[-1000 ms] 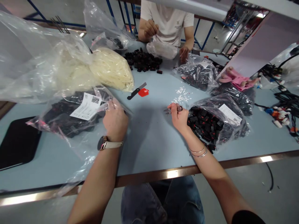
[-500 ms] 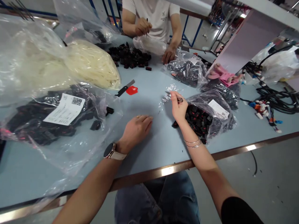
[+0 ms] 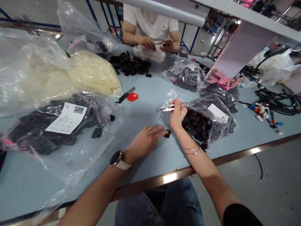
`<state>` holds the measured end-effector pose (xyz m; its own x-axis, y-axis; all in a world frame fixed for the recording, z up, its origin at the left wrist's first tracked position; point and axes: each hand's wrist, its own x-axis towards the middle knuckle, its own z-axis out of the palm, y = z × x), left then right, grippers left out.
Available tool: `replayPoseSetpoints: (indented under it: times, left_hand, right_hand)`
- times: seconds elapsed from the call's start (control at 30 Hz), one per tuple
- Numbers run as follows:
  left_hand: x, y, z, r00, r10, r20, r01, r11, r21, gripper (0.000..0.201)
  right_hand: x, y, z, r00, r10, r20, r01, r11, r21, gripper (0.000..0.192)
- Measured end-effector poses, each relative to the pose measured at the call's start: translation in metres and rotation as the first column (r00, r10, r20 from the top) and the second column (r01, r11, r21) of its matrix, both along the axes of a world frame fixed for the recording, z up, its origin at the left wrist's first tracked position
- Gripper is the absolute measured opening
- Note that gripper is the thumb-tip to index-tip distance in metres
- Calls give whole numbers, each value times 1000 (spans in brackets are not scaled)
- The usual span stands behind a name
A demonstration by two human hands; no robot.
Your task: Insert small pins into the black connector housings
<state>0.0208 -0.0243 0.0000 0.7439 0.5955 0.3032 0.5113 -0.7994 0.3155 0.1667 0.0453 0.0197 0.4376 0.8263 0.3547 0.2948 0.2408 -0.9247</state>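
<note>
My left hand point(image 3: 149, 139) reaches across the table with its thumb and fingers at a small black connector point(image 3: 167, 134), which it seems to pinch by one side. In my right hand point(image 3: 177, 116) a pair of metal tweezers point(image 3: 167, 109) is gripped, tips pointing left. Those tips are just over the near edge of a scatter of tiny white pieces point(image 3: 171, 94). Beside my right wrist an opened plastic bag point(image 3: 223, 125) spills black connectors with red parts point(image 3: 197, 124).
A utility knife point(image 3: 126, 94) lies by a red piece point(image 3: 132, 97). Bags of black parts point(image 3: 66, 117) and cream strips point(image 3: 94, 73) fill the left. Opposite, a person point(image 3: 150, 34) handles a clear bag near a black connector pile point(image 3: 129, 64). Pink gloves point(image 3: 222, 79) and cables point(image 3: 275, 100) sit right.
My left hand has moved right to the black connector near the opened bag. My right hand has come slightly nearer, the tweezers now showing more fully. The person opposite has brought both hands to the clear bag.
</note>
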Motion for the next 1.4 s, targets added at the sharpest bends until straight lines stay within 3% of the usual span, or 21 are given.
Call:
replayPoseSetpoints:
  times: [0.07,0.17,0.27,0.33,0.43,0.5,0.63,0.77,0.9,1.0,1.13,1.4]
  left_hand:
    - [6,-2,-1,992,-121,-41,121,993,-7,48]
    - [13,-5,-1,983,-148,-112,148,989,-6,42]
    - [13,-4,1,989,-58,-136,60,998,15,33]
    - [8,-1,1,990,46,-133,-43,999,31,28]
    - [-3,6,-1,984,161,-81,-161,987,11,26]
    - [-12,11,-3,982,188,-22,-189,982,-21,34]
    - [-23,17,-4,978,193,74,-186,978,-94,51]
    - [-24,19,-5,988,148,53,-140,981,-136,44]
    - [-22,19,-3,977,212,35,-203,964,-172,30]
    - [-23,18,0,969,239,58,-223,953,-206,29]
    - [-25,18,4,967,241,80,-211,938,-274,31]
    - [-24,19,2,958,279,65,-250,925,-285,34]
  right_hand:
    - [13,3,5,994,-51,99,49,999,15,52]
    - [27,7,7,926,-31,376,42,999,-22,46]
    - [29,10,8,770,141,622,-13,979,-205,36]
    - [28,10,9,639,289,713,-20,933,-360,32]
    - [26,8,9,467,464,752,7,849,-529,29]
    - [26,6,8,406,530,744,22,809,-588,27]
    - [25,5,6,382,585,716,8,773,-635,24]
    - [23,5,6,375,613,695,3,750,-662,22]
    - [24,6,6,391,578,717,30,770,-637,24]
    - [24,10,5,408,540,736,44,794,-606,27]
    - [21,17,2,410,560,720,29,781,-624,29]
    - [17,21,-1,332,600,728,28,765,-643,29]
